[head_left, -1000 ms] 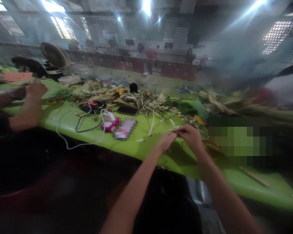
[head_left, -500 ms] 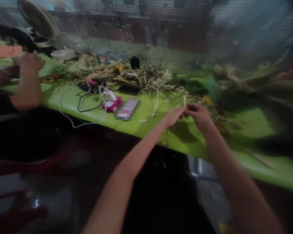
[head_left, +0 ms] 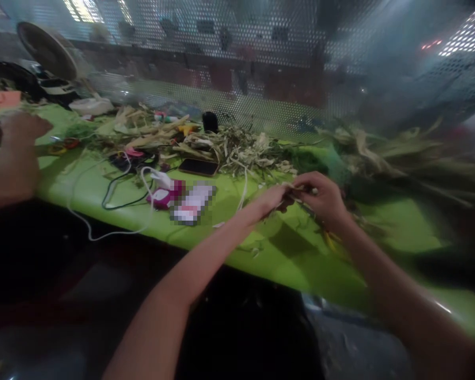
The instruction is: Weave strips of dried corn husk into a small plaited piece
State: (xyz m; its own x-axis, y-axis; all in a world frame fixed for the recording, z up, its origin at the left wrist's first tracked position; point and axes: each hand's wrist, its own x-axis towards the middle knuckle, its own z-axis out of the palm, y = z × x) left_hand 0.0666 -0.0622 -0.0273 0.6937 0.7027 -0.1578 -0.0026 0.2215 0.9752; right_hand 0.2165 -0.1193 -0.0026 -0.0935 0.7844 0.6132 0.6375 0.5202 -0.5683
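My left hand (head_left: 277, 201) and my right hand (head_left: 320, 196) meet above the green table. The fingers of both are closed on a thin, pale strip of dried husk (head_left: 298, 189), which runs between the fingertips. Small scraps hang below my left fingers; their kind is too blurred to tell. Just behind the hands lies a heap of dry husks and shreds (head_left: 241, 150). A yellow-handled tool (head_left: 332, 244), partly hidden by my right wrist, lies on the table.
To the left are a phone (head_left: 193, 203), a magenta box (head_left: 166, 194) with a white cable, and a dark phone (head_left: 198, 167). Another person's arm (head_left: 18, 153) rests at the far left near a fan (head_left: 47, 51). Long dried leaves (head_left: 396, 150) spread at the right.
The camera view has tilted up, so the table sits lower. The pale strip stood upright above my fingers earlier; now it lies nearly flat between them. My right hand has turned over it.
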